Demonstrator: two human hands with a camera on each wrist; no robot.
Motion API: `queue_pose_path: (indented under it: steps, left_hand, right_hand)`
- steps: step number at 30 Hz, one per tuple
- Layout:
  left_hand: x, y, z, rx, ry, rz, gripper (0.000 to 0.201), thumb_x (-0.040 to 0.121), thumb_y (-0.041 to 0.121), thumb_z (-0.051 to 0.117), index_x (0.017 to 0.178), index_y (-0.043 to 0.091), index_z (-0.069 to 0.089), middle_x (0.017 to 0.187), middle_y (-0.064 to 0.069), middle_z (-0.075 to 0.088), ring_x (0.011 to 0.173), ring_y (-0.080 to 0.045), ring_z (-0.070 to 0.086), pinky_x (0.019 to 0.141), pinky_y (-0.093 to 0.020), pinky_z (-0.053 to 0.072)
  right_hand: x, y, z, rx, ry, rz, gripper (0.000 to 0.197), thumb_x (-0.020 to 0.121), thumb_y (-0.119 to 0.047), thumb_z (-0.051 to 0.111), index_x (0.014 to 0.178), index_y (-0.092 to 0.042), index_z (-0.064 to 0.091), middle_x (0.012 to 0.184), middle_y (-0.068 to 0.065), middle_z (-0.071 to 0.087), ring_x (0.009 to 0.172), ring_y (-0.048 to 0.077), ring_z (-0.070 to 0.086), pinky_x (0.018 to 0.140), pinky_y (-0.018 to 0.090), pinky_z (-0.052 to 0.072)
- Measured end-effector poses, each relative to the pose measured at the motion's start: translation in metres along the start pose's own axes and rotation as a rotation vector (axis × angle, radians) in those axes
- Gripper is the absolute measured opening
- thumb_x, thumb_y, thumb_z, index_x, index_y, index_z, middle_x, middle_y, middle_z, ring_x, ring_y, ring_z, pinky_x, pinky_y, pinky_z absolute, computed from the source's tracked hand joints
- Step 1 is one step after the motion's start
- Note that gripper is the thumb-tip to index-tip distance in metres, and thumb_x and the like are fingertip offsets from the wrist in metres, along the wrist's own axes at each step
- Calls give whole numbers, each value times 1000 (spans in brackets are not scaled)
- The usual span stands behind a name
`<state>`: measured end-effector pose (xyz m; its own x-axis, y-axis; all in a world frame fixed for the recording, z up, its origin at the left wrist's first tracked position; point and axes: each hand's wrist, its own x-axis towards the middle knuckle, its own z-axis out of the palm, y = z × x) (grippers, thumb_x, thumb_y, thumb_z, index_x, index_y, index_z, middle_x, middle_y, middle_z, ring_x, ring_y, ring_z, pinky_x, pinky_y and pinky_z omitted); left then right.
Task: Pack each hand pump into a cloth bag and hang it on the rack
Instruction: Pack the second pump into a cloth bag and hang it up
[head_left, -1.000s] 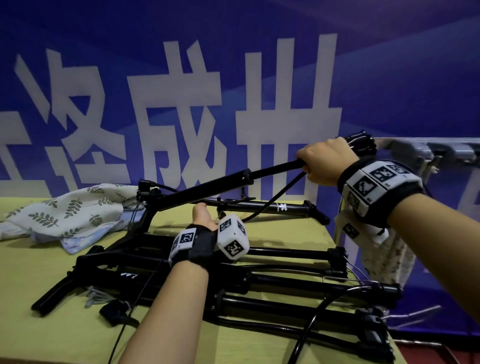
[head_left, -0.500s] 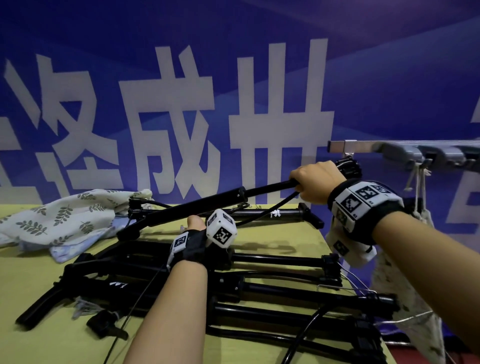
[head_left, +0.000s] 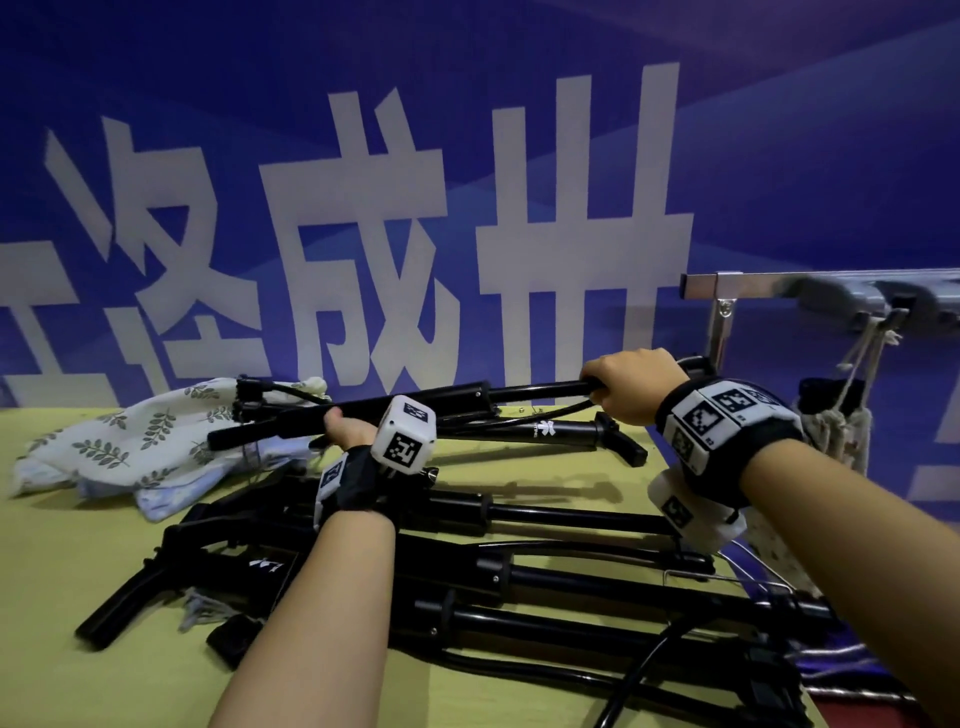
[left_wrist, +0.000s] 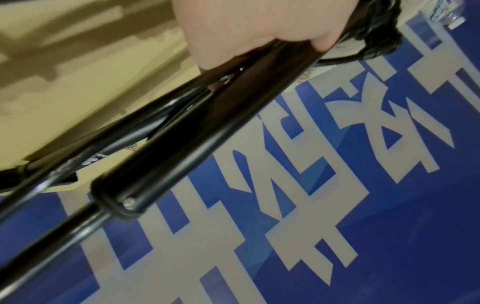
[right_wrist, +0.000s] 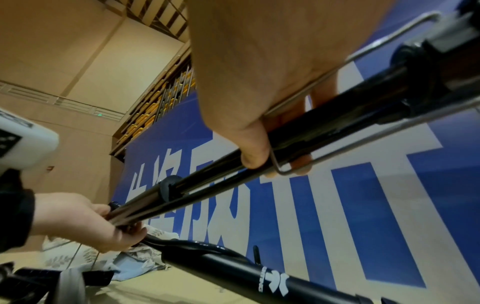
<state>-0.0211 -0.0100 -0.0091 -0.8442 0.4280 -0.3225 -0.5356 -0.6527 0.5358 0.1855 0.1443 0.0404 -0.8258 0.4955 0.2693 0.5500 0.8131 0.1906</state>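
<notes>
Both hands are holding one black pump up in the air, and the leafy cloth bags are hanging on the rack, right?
Not quite. Both hands, left and right, do hold one black pump up, but the leafy cloth bags lie on the yellow table, not on the rack. The head view shows it.

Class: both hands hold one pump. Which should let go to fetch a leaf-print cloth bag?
Left. The left hand grips the pump beside the leaf-print bags; the right hand holds its far end.
</notes>
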Motion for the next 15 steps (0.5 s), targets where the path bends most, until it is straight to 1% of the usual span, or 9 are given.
queue_pose_path:
  steps: [2,3,6,8,9,10,11,12,15]
  left_hand:
    - [-7,5,-5,30,-101,29,54,101,36,25,147,9,23,152,-8,27,139,-24,31,101,-34,36]
    - [-5,7,-9,21,-95,35,50,101,34,28,143,8,29,149,-9,32,133,-24,40,94,-33,40]
    - [0,16,-16,41,-69,158,38,95,33,48,126,12,46,128,-8,49,87,-20,59,53,-25,51]
    - [4,23,-16,46,-62,175,55,91,35,54,140,19,37,126,0,49,96,-20,62,58,-26,55]
    - [-2,26,-14,43,-63,167,50,92,37,51,138,19,40,127,1,51,104,-20,61,62,-24,55]
    - [-9,30,-12,52,-72,165,35,95,38,46,126,23,49,118,2,56,100,-19,62,57,-20,52]
    - [-15,33,-11,56,-115,166,24,97,38,42,103,21,56,99,2,59,81,-16,65,46,-16,48]
    - [-21,35,-10,42,-144,179,29,98,38,40,84,17,54,81,2,55,60,-13,62,37,-14,43]
    - [-33,39,-5,-51,-149,252,34,98,33,41,70,15,45,66,2,47,28,-6,50,31,-11,36]
  right_hand:
    - [0,-1,3,44,-55,10,27,98,-28,41,118,-21,57,108,2,64,97,21,59,71,28,35]
    - [0,-3,4,70,-82,11,27,98,-29,41,119,-21,57,109,2,64,97,21,58,72,27,35]
    - [1,-8,7,143,-139,10,30,97,-30,43,123,-22,56,113,1,63,102,20,57,74,26,36]
    - [2,-13,9,202,-175,15,30,97,-29,45,123,-22,56,115,1,62,101,19,56,75,27,36]
    - [2,-15,8,235,-192,17,29,97,-29,45,122,-21,57,115,1,62,98,18,55,76,27,36]
    - [2,-17,9,267,-205,16,28,97,-28,46,121,-21,57,115,2,62,94,16,53,76,27,36]
    - [2,-19,9,297,-215,13,27,96,-27,46,121,-20,57,114,2,61,92,15,51,76,27,35]
    - [2,-20,9,324,-219,10,26,96,-26,47,120,-21,57,114,2,61,92,15,50,76,27,35]
    - [1,-21,9,383,-198,11,26,95,-25,48,119,-21,58,115,1,62,97,17,54,77,28,36]
